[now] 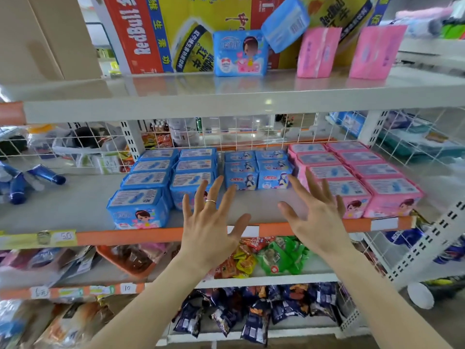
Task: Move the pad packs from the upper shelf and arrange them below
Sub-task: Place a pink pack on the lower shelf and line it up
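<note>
Pad packs stand on the upper shelf (176, 96) along the top of the frame. An upright blue pack (239, 52) is at top centre, and a tilted blue pack (285, 23) sits just up and right of it, with its lower corner over the upright one's top edge. Whether it leans on the printed carton (136, 34) behind cannot be told. Two pink packs (318, 52) (375, 52) stand upright further right, apart from each other.

On the lower shelf (75, 205), mid-frame, packs lie in columns running front to back: larger blue packs (161, 177) at the left, smaller blue packs (256, 170) in the middle and pink rows (359, 172) at the right.

Both hands are raised in front of this shelf's orange rail (138, 235), backs to the camera. The left hand (211, 222), wearing a ring (210, 202), and the right hand (319, 217) each have fingers spread wide and hold nothing. Their fingertips overlap the front packs in the picture, but contact cannot be told.

Snack bags (276, 255) fill the shelves beneath.
</note>
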`<state>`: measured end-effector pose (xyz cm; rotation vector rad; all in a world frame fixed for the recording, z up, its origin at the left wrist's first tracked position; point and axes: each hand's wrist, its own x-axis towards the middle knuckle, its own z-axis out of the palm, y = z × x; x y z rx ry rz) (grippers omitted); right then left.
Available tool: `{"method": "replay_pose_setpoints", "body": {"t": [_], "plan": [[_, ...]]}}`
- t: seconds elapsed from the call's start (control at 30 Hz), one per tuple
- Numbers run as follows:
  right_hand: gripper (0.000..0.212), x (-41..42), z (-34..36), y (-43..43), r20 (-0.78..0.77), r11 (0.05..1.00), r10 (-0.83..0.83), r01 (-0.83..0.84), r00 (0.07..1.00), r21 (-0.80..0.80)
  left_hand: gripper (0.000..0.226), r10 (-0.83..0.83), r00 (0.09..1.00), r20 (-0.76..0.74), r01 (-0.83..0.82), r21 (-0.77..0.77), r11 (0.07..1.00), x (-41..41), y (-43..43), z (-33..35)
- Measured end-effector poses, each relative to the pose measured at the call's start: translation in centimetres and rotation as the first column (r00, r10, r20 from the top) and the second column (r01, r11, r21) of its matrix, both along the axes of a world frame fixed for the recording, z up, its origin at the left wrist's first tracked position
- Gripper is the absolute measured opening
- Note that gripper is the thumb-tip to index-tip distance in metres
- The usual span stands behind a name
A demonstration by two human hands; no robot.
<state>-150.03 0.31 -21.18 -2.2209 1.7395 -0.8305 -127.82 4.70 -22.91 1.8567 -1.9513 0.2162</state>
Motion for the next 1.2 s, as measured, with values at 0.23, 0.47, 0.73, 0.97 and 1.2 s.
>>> {"method": "replay_pose_setpoints", "body": {"t": [0.23, 0.47, 0.73, 0.97, 1.2], "plan": [[0.067, 0.6, 1.9, -1.3, 0.011, 0.999, -0.033, 0.034, 0.999, -0.024, 0.067, -0.080, 0.997, 0.004, 0.080, -0.094, 0.992, -0.2, -3.4, 1.7], [0.071, 0.8, 4.0, -1.9, 0.079, 0.981, -0.083, 0.095, 0.993, -0.172, 0.057, -0.139, 0.990, -0.039, 0.131, -0.154, 0.979, 1.1, -6.3, 3.4], [0.075, 0.8, 3.4, -1.6, 0.001, 0.972, -0.180, 0.178, 0.984, -0.153, 0.061, -0.216, 0.975, -0.058, 0.208, -0.120, 0.971, 0.3, -7.2, 3.6], [0.066, 2.0, 1.6, -1.3, -0.030, 0.980, -0.168, 0.164, 0.985, -0.109, 0.068, -0.219, 0.974, -0.052, 0.216, -0.057, 0.975, 1.2, -7.0, 1.6], [0.073, 0.6, 0.5, -1.2, -0.064, 0.980, -0.179, 0.173, 0.982, -0.097, 0.067, -0.240, 0.967, -0.080, 0.240, -0.008, 0.971, -0.3, -6.9, 0.5]]}}
